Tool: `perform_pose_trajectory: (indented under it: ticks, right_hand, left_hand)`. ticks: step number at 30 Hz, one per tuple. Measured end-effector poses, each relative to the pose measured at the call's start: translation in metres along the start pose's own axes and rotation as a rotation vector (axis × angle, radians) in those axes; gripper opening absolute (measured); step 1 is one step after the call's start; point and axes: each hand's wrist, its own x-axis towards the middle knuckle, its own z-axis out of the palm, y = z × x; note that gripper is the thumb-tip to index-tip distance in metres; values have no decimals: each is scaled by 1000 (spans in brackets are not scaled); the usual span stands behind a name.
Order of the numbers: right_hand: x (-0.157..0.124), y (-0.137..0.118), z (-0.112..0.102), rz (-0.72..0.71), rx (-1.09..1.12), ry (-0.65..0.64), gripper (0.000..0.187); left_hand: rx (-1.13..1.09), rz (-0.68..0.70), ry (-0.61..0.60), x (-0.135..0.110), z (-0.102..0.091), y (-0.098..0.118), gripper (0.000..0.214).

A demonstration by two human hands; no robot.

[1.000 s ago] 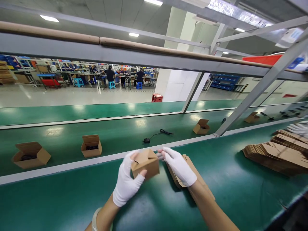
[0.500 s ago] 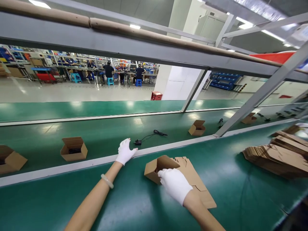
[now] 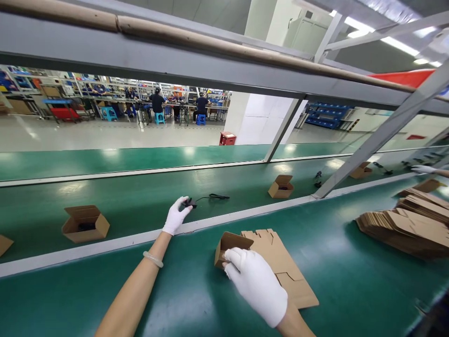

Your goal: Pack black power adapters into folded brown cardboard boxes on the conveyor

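My left hand [image 3: 177, 216], in a white glove with bare fingertips, grips a black power adapter [image 3: 190, 203] over the green conveyor belt [image 3: 140, 192]. The adapter's bundled cable [image 3: 219, 196] trails to the right on the belt. In front of me, my right hand [image 3: 254, 278], gloved the same way, is closed on the near side of a small open cardboard box [image 3: 231, 242]. That box stands on the green worktop beside and partly over a flat cardboard blank [image 3: 280, 255]. The right hand hides much of the box.
Open boxes with dark items stand on the belt at left [image 3: 86, 229] and right [image 3: 280, 187]. A pile of flat cardboard blanks [image 3: 403, 227] lies at right. Another person's gloved hand [image 3: 423, 169] shows at far right. A slanted metal post [image 3: 379, 126] rises from the divider.
My left hand has closed on the adapter. The boxes on the belt have shifted left. A co-worker's gloved hand has come into view at far right.
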Motion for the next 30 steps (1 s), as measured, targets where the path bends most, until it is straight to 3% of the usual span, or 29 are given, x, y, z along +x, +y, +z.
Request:
perform_pose_trajectory:
  ticks: [3,5,8,10,12,15,19,23,27,30]
  right_hand:
    - [10,-15,0,34,198,36,25]
    - [21,-27,1,73,289,21,41]
    - [36,-46,4,92,423,-98,69]
    - [42,-61,9,58,551,-221,77]
    - [43,-75,17,-3,686,-330,68]
    - [39,-91,33,-117,918,-383,33]
    - [27,-92,41,-156,1129,-347,11]
    - [18,-72,14,24,1225,-127,23]
    - [22,-51,-22,100,1145,140,35]
    - [25,-44,-34,67,980,190,29]
  left_hand:
    - [-200,92,73,-11,-4,38,58]
    - [-435,140,86,-23,-7,71,50]
    - [-955,161,-28,-52,-15,121,32]
    - [-1126,142,-107,-74,-21,148,28]
    - [-1191,115,-131,-94,-26,169,26]
    - [-1230,80,-128,-114,-33,186,26]
    - [-1153,108,-29,-123,-42,188,28]
    - [-824,146,125,-122,-42,164,26]
    - [-516,-31,-5,-130,-28,131,35]
    - [-334,-56,-137,-143,-13,119,38]
